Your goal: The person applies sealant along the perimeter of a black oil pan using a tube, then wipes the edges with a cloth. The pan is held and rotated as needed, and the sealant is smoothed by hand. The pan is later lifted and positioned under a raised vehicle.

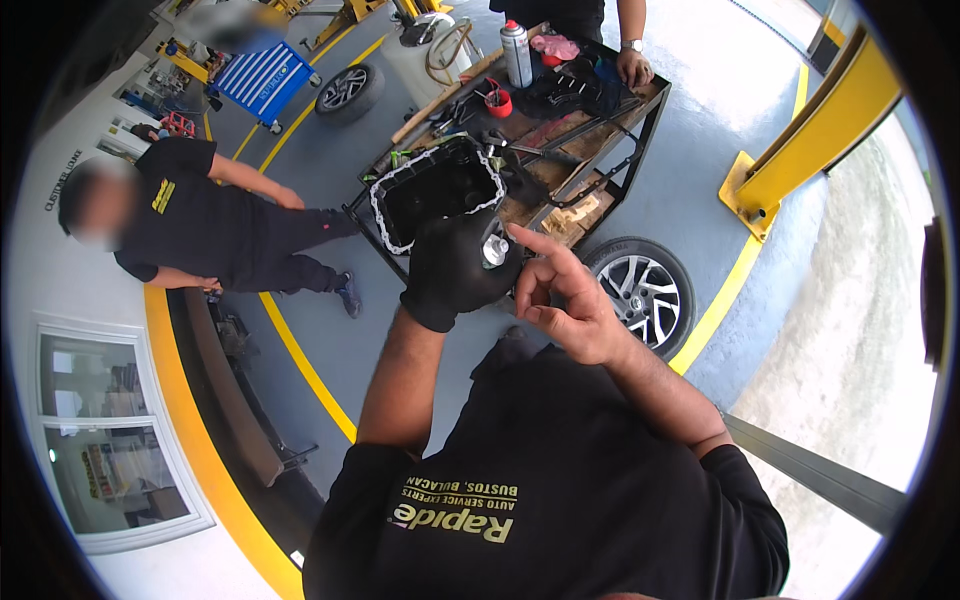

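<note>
My left hand (455, 268), in a black glove, is closed around a small silver, round-ended object (495, 250); the glove hides most of it, so its kind does not show. Beside it is my bare right hand (570, 305), index finger stretched toward the silver object, the other fingers loosely bent and apart, nothing visible in them. Just beyond the glove sits a black oil pan (440, 205) with its open side up. A pale, uneven rim (376, 208) runs around its opening. The pan rests at the near left of a metal-framed work cart (640, 130).
On the cart lie a spray can (517, 55), a red cup-like container (498, 102), a pink cloth (555, 46) and dark tools. Another person's hand (634, 70) touches its far right corner. Wheels (640, 290) lie on the floor. A second person (215, 210) stands left; a yellow lift post (820, 120) stands right.
</note>
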A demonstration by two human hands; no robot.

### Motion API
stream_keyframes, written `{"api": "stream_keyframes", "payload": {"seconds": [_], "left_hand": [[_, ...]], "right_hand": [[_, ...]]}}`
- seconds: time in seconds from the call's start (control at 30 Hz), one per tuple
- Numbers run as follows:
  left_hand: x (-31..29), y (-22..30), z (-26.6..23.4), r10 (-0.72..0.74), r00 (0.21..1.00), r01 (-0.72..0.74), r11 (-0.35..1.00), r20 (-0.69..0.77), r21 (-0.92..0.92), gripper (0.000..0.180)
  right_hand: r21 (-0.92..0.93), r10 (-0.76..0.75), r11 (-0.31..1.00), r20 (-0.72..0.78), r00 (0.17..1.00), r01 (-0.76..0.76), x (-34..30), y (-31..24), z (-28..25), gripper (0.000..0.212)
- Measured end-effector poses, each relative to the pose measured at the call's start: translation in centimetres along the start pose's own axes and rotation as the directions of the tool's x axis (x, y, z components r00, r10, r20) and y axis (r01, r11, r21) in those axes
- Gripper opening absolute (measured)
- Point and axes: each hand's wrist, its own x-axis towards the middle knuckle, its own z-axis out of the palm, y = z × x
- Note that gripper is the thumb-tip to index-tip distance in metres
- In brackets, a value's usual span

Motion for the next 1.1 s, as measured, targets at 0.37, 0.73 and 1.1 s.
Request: {"api": "stream_keyframes", "payload": {"seconds": [0.37, 0.73, 1.1], "left_hand": [[-0.7, -5.4, -3.5, -0.052, 0.998, 0.056, 0.993, -0.042, 0.106, 0.028], [-7.6, -22.0, -2.2, -0.435, 0.894, 0.439, 0.898, 0.111, -0.020, 0.038], [-7.8, -26.9, -0.1, -0.653, 0.746, 0.652, 0.756, 0.132, 0.059, 0.036]], "right_hand": [[0.101, 0.068, 0.993, -0.026, 0.997, -0.065, 5.6, 3.9, 3.5, 0.087], [-0.317, 0.312, 0.880, -0.176, 0.934, -0.354, 11.4, 17.7, -2.7, 0.062], [-0.542, 0.366, 0.743, -0.163, 0.916, -0.393, 25.8, 29.8, -15.2, 0.068]]}}
